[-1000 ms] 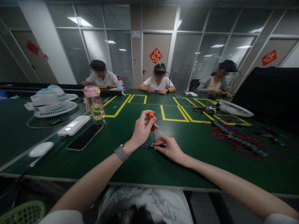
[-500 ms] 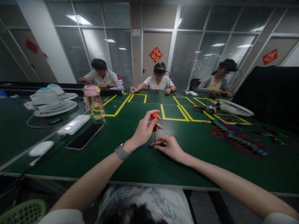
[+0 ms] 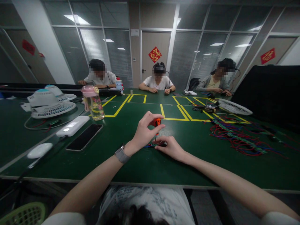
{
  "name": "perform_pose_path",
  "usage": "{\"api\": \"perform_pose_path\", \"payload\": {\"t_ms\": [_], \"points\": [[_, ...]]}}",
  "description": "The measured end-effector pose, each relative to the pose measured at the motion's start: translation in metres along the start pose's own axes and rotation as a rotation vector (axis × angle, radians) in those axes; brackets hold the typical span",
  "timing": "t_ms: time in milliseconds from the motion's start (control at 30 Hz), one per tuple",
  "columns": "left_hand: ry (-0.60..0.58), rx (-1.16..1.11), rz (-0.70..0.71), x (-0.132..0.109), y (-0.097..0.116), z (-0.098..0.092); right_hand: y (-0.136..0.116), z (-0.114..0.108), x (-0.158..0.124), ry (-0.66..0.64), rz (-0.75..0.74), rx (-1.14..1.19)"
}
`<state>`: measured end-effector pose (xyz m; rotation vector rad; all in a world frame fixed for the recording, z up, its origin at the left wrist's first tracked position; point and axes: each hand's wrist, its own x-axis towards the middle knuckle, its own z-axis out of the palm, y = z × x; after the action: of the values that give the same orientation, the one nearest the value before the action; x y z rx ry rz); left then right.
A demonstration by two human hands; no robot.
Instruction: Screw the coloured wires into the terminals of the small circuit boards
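Note:
My left hand (image 3: pixel 145 129) grips the orange and black handle of a screwdriver (image 3: pixel 158 122) between thumb and fingers. The screwdriver stands almost upright, its thin shaft running down to a small green circuit board (image 3: pixel 153 145) on the table. Pinched at the board's right side are the fingertips of my right hand (image 3: pixel 172 149). Blue and dark wires come out of the board to the left. Where exactly the tip rests on the board is too small to make out.
On the green table (image 3: pixel 131 168), a phone (image 3: pixel 84 137), a white power bank (image 3: pixel 72 126) and a pink-lidded bottle (image 3: pixel 95 104) lie left, near white fans (image 3: pixel 52 104). Several wired circuit boards (image 3: pixel 239 136) spread out at right. Three people sit across the table.
My left fingers have shifted around the screwdriver handle, thumb now stretched across it. My right hand stays at the board. The person opposite has drawn one hand back from a small object.

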<state>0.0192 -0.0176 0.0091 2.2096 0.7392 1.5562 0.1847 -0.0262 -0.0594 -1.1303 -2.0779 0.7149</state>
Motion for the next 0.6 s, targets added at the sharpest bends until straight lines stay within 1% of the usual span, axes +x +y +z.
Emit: {"api": "perform_pose_path", "payload": {"t_ms": [67, 167, 267, 400, 467, 600], "points": [[0.018, 0.033, 0.007, 0.000, 0.002, -0.001, 0.000, -0.001, 0.000, -0.005, -0.033, -0.009], [0.026, 0.016, 0.009, 0.003, 0.005, -0.004, 0.001, -0.003, 0.000, -0.007, -0.082, -0.016], [0.044, 0.012, -0.005, 0.006, 0.006, -0.007, 0.002, -0.003, 0.000, -0.023, -0.083, -0.021], [0.099, 0.103, -0.033, 0.013, 0.005, -0.009, 0.005, -0.002, 0.001, -0.023, -0.077, -0.004], [0.048, 0.123, -0.064, 0.018, 0.006, -0.011, 0.006, -0.001, 0.001, -0.011, -0.080, 0.002], [-0.125, 0.098, -0.085, 0.032, 0.011, -0.016, 0.006, 0.001, -0.001, -0.006, -0.080, 0.000]]}}
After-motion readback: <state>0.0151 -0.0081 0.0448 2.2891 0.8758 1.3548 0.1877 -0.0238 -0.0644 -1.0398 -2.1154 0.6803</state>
